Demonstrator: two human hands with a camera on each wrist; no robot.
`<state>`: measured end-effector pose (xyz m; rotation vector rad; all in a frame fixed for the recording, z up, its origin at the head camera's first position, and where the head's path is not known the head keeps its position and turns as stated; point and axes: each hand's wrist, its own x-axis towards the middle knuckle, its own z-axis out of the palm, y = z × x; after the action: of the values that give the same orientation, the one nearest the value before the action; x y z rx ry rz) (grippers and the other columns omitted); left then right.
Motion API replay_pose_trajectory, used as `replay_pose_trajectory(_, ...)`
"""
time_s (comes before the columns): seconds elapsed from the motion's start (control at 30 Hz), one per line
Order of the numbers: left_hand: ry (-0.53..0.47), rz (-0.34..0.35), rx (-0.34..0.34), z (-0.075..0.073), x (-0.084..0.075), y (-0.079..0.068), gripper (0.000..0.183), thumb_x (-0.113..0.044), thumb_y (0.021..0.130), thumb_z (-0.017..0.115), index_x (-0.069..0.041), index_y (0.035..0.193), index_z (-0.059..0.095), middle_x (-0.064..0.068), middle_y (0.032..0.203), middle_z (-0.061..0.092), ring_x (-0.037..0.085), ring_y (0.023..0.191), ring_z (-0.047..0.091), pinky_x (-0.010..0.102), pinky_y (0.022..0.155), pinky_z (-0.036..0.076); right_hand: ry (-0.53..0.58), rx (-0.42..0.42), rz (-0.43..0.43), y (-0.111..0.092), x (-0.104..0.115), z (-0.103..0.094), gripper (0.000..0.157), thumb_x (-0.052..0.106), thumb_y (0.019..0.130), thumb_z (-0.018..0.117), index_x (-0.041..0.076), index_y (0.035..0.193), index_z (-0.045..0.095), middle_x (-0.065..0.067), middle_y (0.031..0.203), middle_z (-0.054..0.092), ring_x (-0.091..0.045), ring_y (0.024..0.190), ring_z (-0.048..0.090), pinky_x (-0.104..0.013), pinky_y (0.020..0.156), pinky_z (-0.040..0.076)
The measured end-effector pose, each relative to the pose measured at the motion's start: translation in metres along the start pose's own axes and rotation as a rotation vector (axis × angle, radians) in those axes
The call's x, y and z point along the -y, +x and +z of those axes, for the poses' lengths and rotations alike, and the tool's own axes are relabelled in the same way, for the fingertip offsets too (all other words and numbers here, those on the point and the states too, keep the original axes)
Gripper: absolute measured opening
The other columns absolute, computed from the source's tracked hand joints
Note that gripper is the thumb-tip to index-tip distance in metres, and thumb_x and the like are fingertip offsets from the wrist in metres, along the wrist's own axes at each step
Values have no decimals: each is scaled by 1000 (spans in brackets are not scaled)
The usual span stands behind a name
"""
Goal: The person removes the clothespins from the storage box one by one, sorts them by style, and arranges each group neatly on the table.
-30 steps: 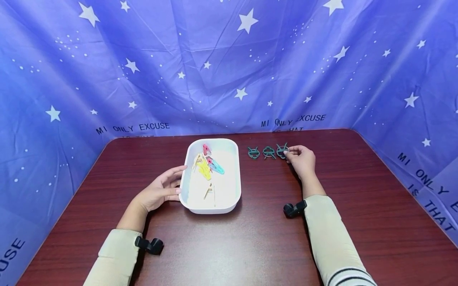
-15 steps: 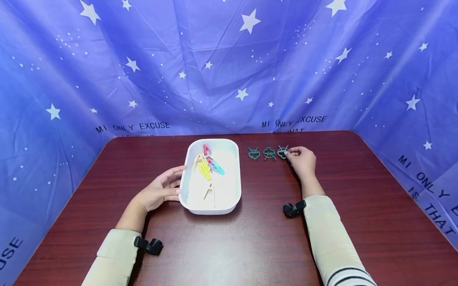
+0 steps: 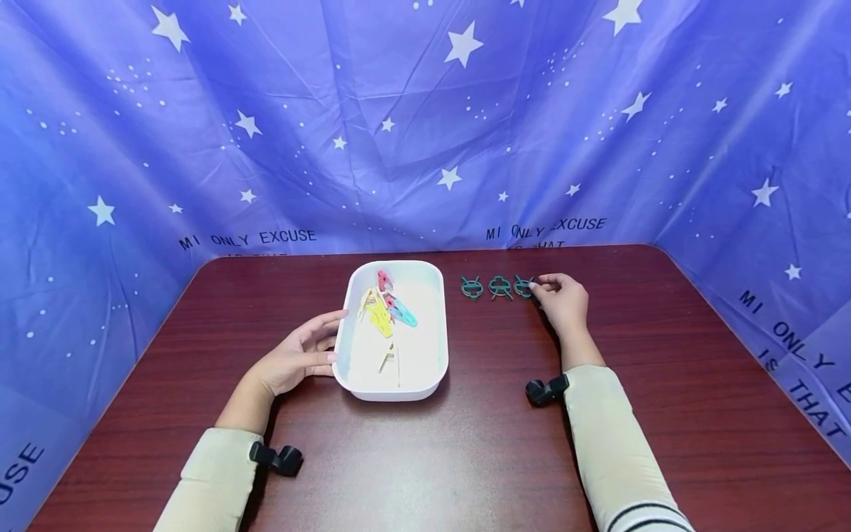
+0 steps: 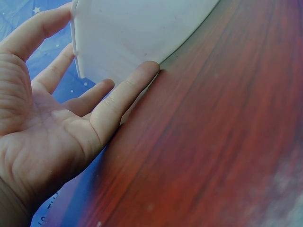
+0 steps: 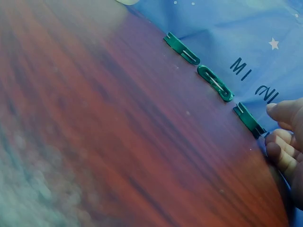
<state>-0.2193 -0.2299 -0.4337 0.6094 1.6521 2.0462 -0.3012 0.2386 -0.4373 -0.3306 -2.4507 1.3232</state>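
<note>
My left hand [image 3: 299, 355] rests at the left side of a white tray [image 3: 390, 394], thumb and fingertips against its wall, with the palm apart from it. In the left wrist view, extended fingers [image 4: 128, 92] touch the tray's outer wall. My right hand [image 3: 561, 299] is at the right end of a row of green plastic clips and pinches the edge of the rightmost clip [image 3: 521, 288], which lies low on the table. Beside it are the middle clip [image 3: 500, 287] and the left clip [image 3: 472, 287], both untouched. The right wrist view shows fingertips at the rightmost clip's end [image 5: 247, 120].
Inside the tray are a yellow clothespin [image 3: 380, 320], a blue one [image 3: 403, 312], a pink one [image 3: 384, 279] and wooden ones, one lying separately [image 3: 389, 360]. A starry blue curtain [image 3: 412, 148] hangs behind the dark red wooden table [image 3: 412, 465].
The rightmost green clip has tipped down flatter and shifted slightly left toward the middle clip. My right hand stays at it, and the left hand and tray have not moved.
</note>
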Motion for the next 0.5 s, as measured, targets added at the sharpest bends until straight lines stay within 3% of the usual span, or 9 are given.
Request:
replay_pose_trajectory(0.17,3,-1,2,1,1,0,68,8,91,55,-8,152,29,23,148,27,27,120,52,48,83,55,106,-58,-53,-1,2,-1,28,18,89,72,0,109,69,-10,89,67,-3,60,55,-15,55,48)
replay_pose_trajectory(0.33,11,21,23,0,2,1,72,10,90,57,-7,152,27,22,149,27,27,122,50,45,84,55,390,-70,-70,-1,13,-3,29,9,86,74,-8,109,67,3,78,65,-5,62,60,-19,56,54)
replay_pose_trajectory(0.5,15,33,31,0,0,0,76,11,87,62,-4,152,26,22,150,26,26,123,48,41,85,55,653,-21,-110,-4,32,-6,32,-2,83,73,-16,110,63,2,75,66,-9,64,61,-23,55,55)
